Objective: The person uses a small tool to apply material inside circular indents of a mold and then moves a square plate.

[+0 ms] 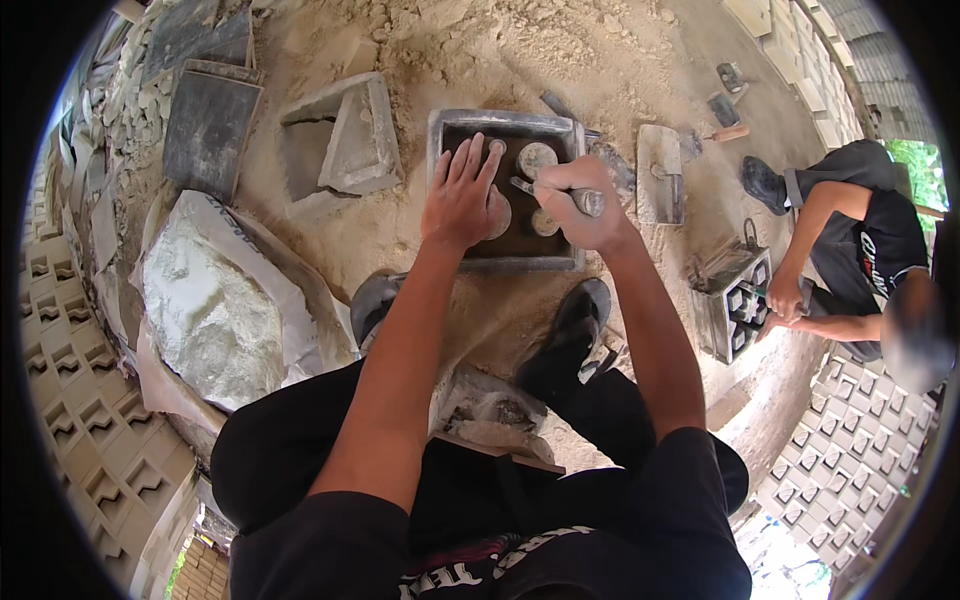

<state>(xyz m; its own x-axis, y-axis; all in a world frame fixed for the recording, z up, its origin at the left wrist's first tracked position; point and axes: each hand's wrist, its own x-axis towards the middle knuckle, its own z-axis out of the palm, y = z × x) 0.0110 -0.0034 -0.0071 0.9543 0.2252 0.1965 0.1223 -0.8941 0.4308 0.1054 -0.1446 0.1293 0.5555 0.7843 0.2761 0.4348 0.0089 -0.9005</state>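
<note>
A rectangular grey box frame (pixel 505 265) lies on the sandy ground before me, with several round, dusty pieces inside it. My left hand (pixel 462 200) lies inside the frame with its fingers spread. Its fingertips reach a small round piece, and its thumb rests by a larger disc (pixel 500 220). Closed in a fist, my right hand (pixel 585 200) is over the frame's right side, around a short tool with a rounded, pale handle end (pixel 592 204). A narrow tip (pixel 521 185) pokes out on the fist's left. Near it are a round piece (pixel 537 158) and a smaller one (pixel 545 222).
An open sack of whitish powder (pixel 215 300) stands at left, below a broken box (pixel 360 140) and dark boards (pixel 210 125). Right of the frame lie a block (pixel 660 180) and a wooden-handled trowel (pixel 728 132). Another person works at right on a mould (pixel 735 300).
</note>
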